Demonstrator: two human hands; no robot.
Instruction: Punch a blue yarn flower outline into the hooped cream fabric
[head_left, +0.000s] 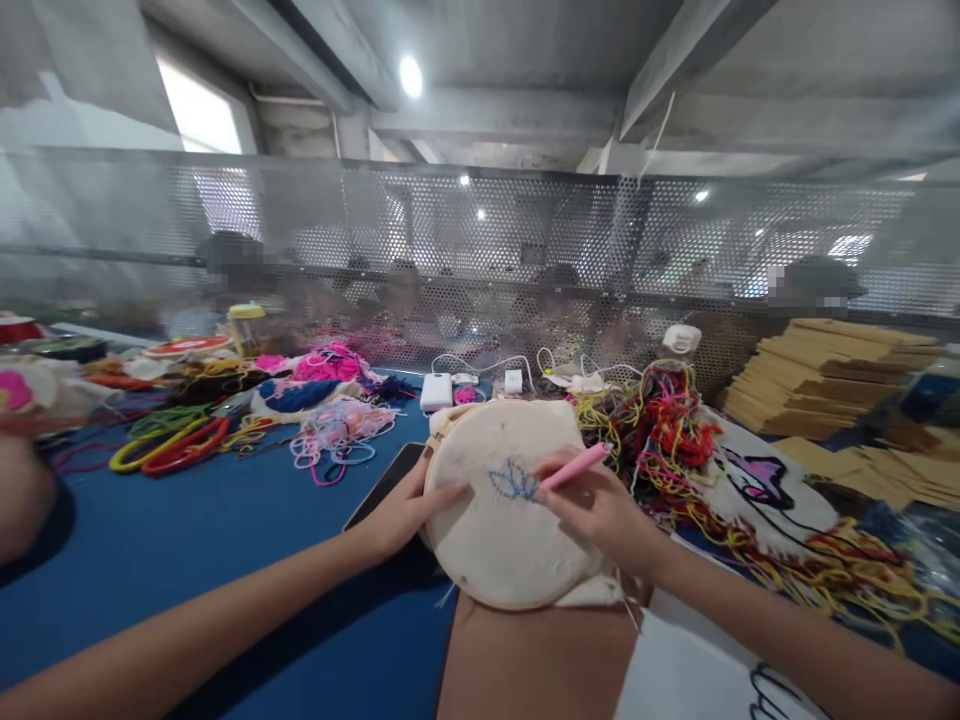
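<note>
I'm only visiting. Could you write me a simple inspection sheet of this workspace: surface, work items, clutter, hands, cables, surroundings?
Surface: blue tabletop, heavily covered toward the back and right.
Work items: cloth-covered hoop with a blue leaf-like motif; pink pen-like tool, its tip hidden.
Clutter: pale yarn at left; red and yellow yarn and brown paper stack at right.
Hands: left hand grips the hoop's edge; right hand holds the pink tool over the cloth.
Cables: white cable behind the hoop.
Surroundings: perforated screen; blurred people beyond.
</note>
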